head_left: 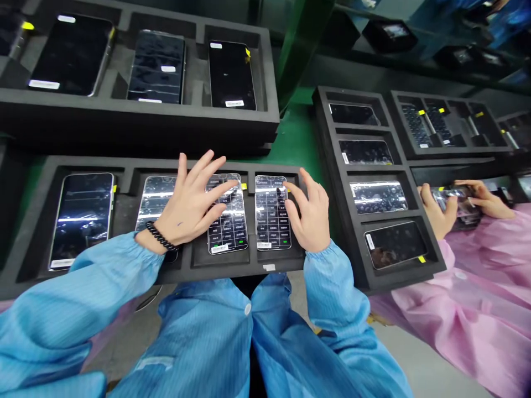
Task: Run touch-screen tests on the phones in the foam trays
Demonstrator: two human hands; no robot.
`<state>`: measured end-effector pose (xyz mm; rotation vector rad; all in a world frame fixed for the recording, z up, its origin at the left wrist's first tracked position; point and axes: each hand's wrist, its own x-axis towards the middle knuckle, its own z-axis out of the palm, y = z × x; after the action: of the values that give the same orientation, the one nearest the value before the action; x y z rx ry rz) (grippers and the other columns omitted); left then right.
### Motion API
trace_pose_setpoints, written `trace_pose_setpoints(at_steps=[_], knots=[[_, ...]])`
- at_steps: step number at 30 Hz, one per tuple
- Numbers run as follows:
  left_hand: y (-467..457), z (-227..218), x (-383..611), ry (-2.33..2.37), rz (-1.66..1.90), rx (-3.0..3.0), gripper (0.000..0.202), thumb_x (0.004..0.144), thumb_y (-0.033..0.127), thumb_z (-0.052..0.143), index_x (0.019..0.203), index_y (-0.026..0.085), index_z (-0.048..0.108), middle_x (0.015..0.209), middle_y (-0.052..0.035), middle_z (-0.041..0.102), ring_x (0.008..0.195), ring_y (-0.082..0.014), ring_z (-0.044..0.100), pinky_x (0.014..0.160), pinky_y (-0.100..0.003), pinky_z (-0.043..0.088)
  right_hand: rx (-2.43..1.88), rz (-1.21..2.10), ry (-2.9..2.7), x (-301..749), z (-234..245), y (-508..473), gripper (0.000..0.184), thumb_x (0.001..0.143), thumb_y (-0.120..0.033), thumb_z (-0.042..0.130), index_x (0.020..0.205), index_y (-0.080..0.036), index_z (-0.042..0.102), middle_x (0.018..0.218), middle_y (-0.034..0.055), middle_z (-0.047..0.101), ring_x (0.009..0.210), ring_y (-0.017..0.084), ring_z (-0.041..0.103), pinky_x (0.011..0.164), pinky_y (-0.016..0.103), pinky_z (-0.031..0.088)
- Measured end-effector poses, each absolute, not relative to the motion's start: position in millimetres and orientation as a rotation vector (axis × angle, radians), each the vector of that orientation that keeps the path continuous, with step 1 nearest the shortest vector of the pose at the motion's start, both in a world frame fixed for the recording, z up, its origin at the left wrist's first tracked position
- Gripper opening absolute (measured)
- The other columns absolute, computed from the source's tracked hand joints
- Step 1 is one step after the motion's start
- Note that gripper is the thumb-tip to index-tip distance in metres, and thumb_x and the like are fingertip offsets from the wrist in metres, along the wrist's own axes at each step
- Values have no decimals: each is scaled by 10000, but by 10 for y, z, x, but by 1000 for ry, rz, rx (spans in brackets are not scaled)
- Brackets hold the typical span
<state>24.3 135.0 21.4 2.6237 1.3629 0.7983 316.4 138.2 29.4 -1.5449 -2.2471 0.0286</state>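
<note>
A black foam tray (166,271) lies in front of me with several smartphones in its compartments. My left hand (193,202) is spread over a lit phone (228,229) that shows a grid of buttons, its index fingertip near the top of the screen. My right hand (310,213) is at the right edge of another lit phone (271,218) with a similar grid, index finger and thumb apart over the screen. Neither hand holds anything. Partly behind my left hand and wrist is a phone with a glossy film (155,193). A dark-screened phone (83,215) sits at the far left.
Behind stands a stacked foam tray (232,119) with more phones. To the right, another foam tray (360,221) holds several phones in a column. A co-worker in pink sleeves (485,249) handles a phone at the right. A green post (302,50) rises at the back.
</note>
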Motion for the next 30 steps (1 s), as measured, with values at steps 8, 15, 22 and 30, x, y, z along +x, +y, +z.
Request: trace_pose_setpoints(at_steps=[8,15,22,30], knots=[[1403,258,206,1427,779,2488,535,1049,455,269,1498,254,480,1639,-107,359,1551,-330,274,1285,-662,128,-1546,136,-2075,3260,360,1310,343,1055,-355,398,1249,-215,644,1432,131,589,1300,292,545,1094,505,452],[1373,386,419,984,605,2779,431,1021,397,391,1163,161,722,1382,-156,596,1361,-314,469,1144,-538,470,-1625,109,-2229,3391,499,843,189,996,-241,525,999,-216,713,1369,140,620,1240,347,561,998,584,495],[1344,300,456,964,439,2819,389,1014,420,414,1026,194,730,1398,-132,597,1441,-328,437,1260,-683,267,-1527,194,-2187,3382,308,704,290,927,-61,477,1045,-222,687,1401,135,589,1275,316,547,1019,552,515],[1447,434,124,1193,748,2744,406,1031,354,361,1275,202,648,1536,-133,494,1537,-332,333,1294,-681,157,-1541,240,-2115,3355,401,972,312,938,-151,540,1214,-241,655,1413,131,583,1284,333,551,1062,576,496]])
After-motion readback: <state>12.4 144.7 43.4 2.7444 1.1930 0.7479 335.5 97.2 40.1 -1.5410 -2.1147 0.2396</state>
